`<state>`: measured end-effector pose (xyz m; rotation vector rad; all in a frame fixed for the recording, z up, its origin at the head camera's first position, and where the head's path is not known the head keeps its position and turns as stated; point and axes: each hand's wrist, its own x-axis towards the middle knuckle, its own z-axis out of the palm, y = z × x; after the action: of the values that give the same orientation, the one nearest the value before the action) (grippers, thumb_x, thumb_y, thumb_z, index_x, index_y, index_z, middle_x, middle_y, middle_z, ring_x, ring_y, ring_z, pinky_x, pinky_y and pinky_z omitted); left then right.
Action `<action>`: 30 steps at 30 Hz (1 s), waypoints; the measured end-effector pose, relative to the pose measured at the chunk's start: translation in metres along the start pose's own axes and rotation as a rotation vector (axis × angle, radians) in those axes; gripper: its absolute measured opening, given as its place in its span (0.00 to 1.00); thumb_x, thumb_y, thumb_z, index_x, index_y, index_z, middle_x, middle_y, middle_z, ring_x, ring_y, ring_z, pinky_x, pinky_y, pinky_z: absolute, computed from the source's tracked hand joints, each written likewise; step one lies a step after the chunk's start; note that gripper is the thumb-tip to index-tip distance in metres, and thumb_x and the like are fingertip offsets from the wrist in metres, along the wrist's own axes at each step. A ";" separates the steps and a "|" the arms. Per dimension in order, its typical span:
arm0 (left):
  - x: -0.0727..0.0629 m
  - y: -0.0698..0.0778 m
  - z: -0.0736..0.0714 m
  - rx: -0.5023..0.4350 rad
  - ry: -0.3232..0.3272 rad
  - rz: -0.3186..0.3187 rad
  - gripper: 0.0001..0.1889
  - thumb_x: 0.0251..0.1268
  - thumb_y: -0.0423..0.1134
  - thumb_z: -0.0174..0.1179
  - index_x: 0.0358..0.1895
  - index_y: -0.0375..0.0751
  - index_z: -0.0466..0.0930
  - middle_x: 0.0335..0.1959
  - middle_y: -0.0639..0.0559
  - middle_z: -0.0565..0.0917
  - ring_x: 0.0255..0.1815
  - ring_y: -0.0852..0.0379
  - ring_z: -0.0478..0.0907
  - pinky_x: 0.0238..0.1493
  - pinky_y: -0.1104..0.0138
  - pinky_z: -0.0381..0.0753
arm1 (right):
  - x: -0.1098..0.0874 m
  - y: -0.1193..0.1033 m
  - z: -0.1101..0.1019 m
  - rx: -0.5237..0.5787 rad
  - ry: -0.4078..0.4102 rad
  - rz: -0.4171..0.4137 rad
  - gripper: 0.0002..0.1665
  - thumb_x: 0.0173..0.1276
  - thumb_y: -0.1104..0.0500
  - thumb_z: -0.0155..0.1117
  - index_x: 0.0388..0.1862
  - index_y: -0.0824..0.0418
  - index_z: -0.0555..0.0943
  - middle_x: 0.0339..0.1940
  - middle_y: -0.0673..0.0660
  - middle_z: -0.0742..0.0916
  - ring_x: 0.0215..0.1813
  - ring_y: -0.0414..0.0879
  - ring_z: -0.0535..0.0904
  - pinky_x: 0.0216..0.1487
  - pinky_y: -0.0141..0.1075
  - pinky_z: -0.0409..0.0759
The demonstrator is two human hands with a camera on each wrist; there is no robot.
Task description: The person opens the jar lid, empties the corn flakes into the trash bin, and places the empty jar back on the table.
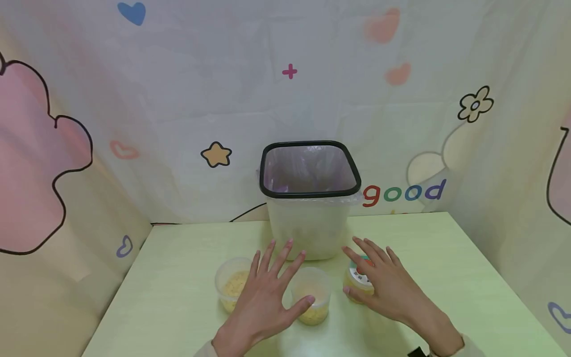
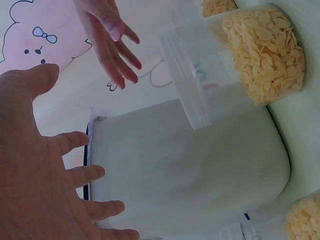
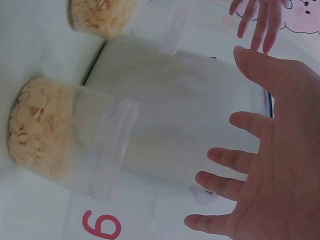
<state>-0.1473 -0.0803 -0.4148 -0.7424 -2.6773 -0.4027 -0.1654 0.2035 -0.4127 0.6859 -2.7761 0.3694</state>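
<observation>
I see a white curtain (image 1: 200,74) with a blue heart (image 1: 133,13), a star (image 1: 216,154), a flower (image 1: 475,105) and "good" (image 1: 406,193), behind a pale green table (image 1: 437,263).

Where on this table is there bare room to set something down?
The table is bare left of the left tub, and right of the right tub, beyond the right hand. The middle is crowded: bin behind, middle tub in front, left hand above.
</observation>
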 end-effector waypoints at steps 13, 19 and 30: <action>0.004 0.005 0.005 -0.019 -0.040 -0.002 0.40 0.65 0.75 0.38 0.78 0.68 0.48 0.82 0.61 0.44 0.82 0.43 0.43 0.75 0.39 0.51 | 0.010 0.023 0.016 0.005 -0.064 0.038 0.46 0.58 0.36 0.70 0.73 0.48 0.68 0.73 0.60 0.71 0.72 0.64 0.67 0.57 0.63 0.76; 0.006 0.007 0.010 0.002 -0.024 0.028 0.39 0.66 0.74 0.39 0.78 0.66 0.50 0.82 0.59 0.46 0.81 0.42 0.47 0.75 0.40 0.54 | 0.012 0.027 0.020 0.031 -0.146 0.082 0.47 0.55 0.36 0.72 0.73 0.46 0.68 0.72 0.61 0.71 0.69 0.64 0.70 0.45 0.60 0.82; 0.007 0.011 0.015 -0.005 -0.024 0.043 0.39 0.66 0.74 0.39 0.78 0.67 0.47 0.82 0.60 0.44 0.82 0.45 0.44 0.75 0.40 0.55 | 0.019 0.032 0.031 0.067 -0.196 0.146 0.48 0.53 0.35 0.73 0.72 0.47 0.70 0.71 0.61 0.71 0.63 0.64 0.74 0.41 0.61 0.81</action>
<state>-0.1509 -0.0628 -0.4236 -0.8100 -2.6779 -0.3926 -0.2028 0.2133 -0.4419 0.5637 -3.0228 0.4483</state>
